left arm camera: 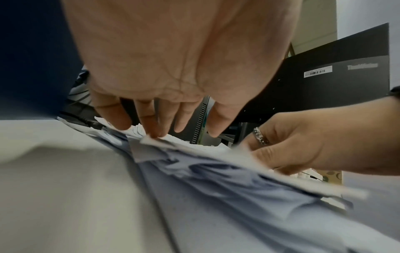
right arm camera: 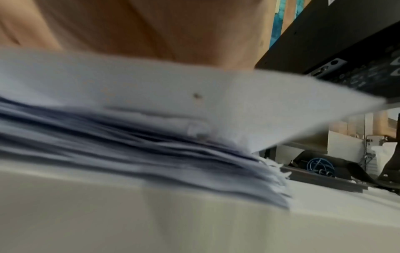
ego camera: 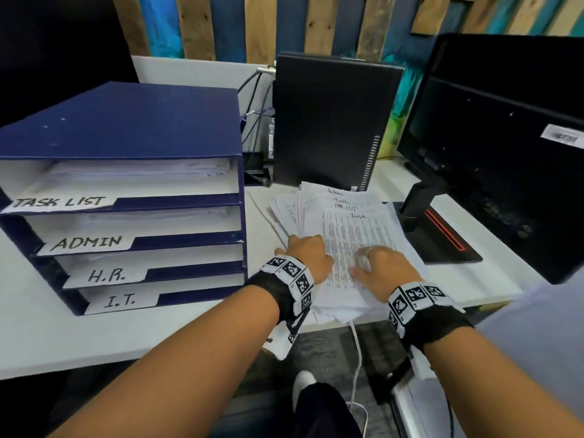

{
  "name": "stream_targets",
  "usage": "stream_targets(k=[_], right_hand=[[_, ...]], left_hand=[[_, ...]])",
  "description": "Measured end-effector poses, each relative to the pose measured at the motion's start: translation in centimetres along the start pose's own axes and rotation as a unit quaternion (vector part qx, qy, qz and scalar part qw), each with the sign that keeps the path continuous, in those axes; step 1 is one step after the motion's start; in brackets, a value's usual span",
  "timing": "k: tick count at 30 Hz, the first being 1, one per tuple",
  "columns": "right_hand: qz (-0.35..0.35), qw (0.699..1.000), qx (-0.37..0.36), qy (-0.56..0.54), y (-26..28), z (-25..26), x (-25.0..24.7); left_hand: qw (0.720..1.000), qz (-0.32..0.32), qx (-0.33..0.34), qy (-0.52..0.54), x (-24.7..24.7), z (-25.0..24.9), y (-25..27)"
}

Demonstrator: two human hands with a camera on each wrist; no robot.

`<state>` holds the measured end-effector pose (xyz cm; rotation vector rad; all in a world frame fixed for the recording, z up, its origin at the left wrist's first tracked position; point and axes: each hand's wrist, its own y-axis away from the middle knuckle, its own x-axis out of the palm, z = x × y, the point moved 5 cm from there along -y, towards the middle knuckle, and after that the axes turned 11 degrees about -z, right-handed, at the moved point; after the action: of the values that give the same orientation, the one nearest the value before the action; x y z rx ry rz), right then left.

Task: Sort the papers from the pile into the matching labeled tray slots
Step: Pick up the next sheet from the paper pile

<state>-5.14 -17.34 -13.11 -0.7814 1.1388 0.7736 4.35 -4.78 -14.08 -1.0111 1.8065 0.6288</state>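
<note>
The loose pile of white printed papers [ego camera: 344,235] lies directly under both hands on the white desk [ego camera: 94,336]. The left hand [ego camera: 308,256] rests its straightened fingers [left arm camera: 151,126] on the left edge, and the right hand [ego camera: 384,267] has its fingers curled onto the top sheet, its long axis pointing away from them. The dark blue four-slot paper tray [ego camera: 126,197] stands left of the left-hand fingers, nearer that hand, its slot mouths facing the person. Open desk lies between the pile and the tray, and the black monitor stand [ego camera: 439,229] crowds the right.

The tray [ego camera: 132,121] slots read TASK LIST, ADMIN, H.R., I.T.; the top sheet [ego camera: 354,235] reads "Task".
</note>
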Motion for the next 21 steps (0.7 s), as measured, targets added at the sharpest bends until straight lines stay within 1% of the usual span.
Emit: stream_targets(k=[1,3,7,11,13,15,16,18,20,21], right_hand=[[0.023,1.0,0.001,0.001,-0.2,-0.1,0.1],[0.043,0.999,-0.006,0.018,-0.4,-0.1,0.1],[0.045,0.998,-0.022,0.041,-0.5,-0.1,-0.4],[0.05,0.998,-0.017,0.015,-0.6,-0.6,0.0],[0.049,0.998,-0.001,-0.026,-0.7,-1.0,0.3],[0.026,0.998,0.035,-0.055,-0.9,-1.7,0.1],[0.017,0.998,0.054,-0.034,-1.1,-2.2,0.0],[0.031,0.995,0.083,0.042,-1.4,-3.2,-0.1],[0.055,0.991,0.101,0.067,-1.4,-3.4,-0.1],[0.053,0.991,0.102,0.063,-1.5,-3.4,-0.2]], left_hand=[[1.0,0.0,-0.005,-0.01,0.2,-0.2,-0.4],[1.0,0.005,-0.024,-0.002,0.5,-0.4,-1.2],[0.996,-0.004,-0.094,0.0,0.7,0.1,-3.3],[0.993,-0.026,-0.112,-0.003,0.3,0.4,-4.3],[0.992,-0.05,-0.112,0.025,-0.1,0.7,-4.3],[0.987,-0.084,-0.102,0.085,-0.6,0.9,-4.1],[0.983,-0.099,-0.097,0.121,-0.8,1.1,-3.9],[0.974,-0.12,-0.092,0.171,-1.3,1.3,-3.5],[0.968,-0.141,-0.1,0.182,-1.6,1.8,-3.4],[0.968,-0.148,-0.104,0.175,-1.8,2.1,-3.2]])
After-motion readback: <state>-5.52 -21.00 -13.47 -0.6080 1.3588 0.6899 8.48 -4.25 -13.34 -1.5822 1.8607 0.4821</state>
